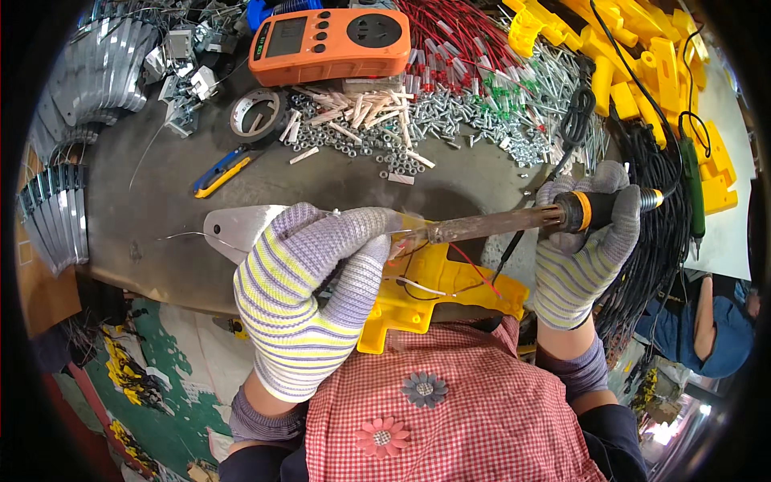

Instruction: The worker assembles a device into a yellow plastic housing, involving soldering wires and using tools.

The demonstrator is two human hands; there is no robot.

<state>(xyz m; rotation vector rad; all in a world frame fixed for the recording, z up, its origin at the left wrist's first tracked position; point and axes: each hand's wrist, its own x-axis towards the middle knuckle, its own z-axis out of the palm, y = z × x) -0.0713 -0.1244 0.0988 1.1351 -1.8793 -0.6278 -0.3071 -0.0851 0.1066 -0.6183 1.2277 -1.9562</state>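
My right hand (582,249), in a striped knit glove, is closed round the dark handle of a soldering iron (498,224), whose long brown barrel points left. Its tip meets the fingertips of my gloved left hand (309,297). These are pinched together, apparently on a thin silvery wire (183,235) that trails out on the hand's far side. Beneath the tip lies a yellow plastic housing half (393,321), with a white wire (422,286) and a red wire (474,267) across it. A flat grey metal blade (229,229) sticks out left of my left hand. Faint smoke blurs the joint.
An orange meter (329,44) stands at the back, above piles of wooden sticks (361,112), screws (474,108) and red wires (450,40). Tape (259,116) and a utility knife (221,173) lie left. Yellow housings (666,72) and black cables (642,265) crowd the right.
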